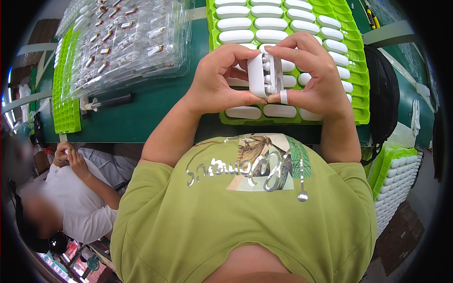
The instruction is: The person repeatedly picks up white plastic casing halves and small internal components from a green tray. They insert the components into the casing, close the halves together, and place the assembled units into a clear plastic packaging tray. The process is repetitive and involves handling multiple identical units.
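Note:
Between my two hands is a small white earbud case (256, 75), its lid parted from its body, with white rounded pieces showing inside. My left hand (218, 78) grips its left side, thumb below and fingers above. On the other side, my right hand (315, 70) pinches the upper and lower ends of the opened part; a white band circles the right thumb. Both hands hover over a bright green tray (362, 85) filled with rows of closed white oval cases (271, 23). Some of those cases are hidden behind my hands.
Stacked clear plastic trays (177, 63) of small silver parts stand on the green table (146, 125) at left. Beside them lie a black-handled tool (113, 101) and a green tray (66, 115). A black bag (383, 89) sits right. A co-worker (80, 198) is at lower left.

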`<action>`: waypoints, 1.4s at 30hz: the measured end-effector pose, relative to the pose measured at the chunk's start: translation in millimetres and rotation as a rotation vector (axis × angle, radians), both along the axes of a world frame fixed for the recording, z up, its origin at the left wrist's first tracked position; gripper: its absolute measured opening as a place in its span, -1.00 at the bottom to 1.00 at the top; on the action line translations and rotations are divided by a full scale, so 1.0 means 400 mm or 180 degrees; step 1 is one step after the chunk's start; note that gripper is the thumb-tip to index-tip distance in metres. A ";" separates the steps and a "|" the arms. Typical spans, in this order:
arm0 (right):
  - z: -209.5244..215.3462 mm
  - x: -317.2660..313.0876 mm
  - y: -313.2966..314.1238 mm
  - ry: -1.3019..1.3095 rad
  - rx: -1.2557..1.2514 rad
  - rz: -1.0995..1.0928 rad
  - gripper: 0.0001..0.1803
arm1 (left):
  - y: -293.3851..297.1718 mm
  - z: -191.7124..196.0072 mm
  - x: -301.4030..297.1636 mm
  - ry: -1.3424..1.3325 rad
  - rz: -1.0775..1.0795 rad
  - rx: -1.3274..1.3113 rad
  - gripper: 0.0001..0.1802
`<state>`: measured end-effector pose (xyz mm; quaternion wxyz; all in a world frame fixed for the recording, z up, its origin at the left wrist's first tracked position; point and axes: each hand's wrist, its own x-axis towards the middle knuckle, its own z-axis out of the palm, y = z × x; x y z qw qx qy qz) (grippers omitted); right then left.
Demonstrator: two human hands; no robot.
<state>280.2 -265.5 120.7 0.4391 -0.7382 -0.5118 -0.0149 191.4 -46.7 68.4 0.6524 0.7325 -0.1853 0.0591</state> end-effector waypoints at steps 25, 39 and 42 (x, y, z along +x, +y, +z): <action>-0.016 -0.014 0.000 0.0396 -0.0110 0.0137 -0.32 | -0.013 0.005 -0.007 0.0027 -0.0009 -0.0161 -0.19; -0.029 -0.006 -0.004 0.0414 -0.0113 0.0165 -0.34 | -0.032 0.017 -0.010 -0.0279 0.0316 -0.0079 -0.29; -0.030 -0.006 -0.004 0.0544 -0.0090 0.0196 -0.37 | -0.016 0.007 -0.008 -0.0186 0.0124 -0.0120 -0.24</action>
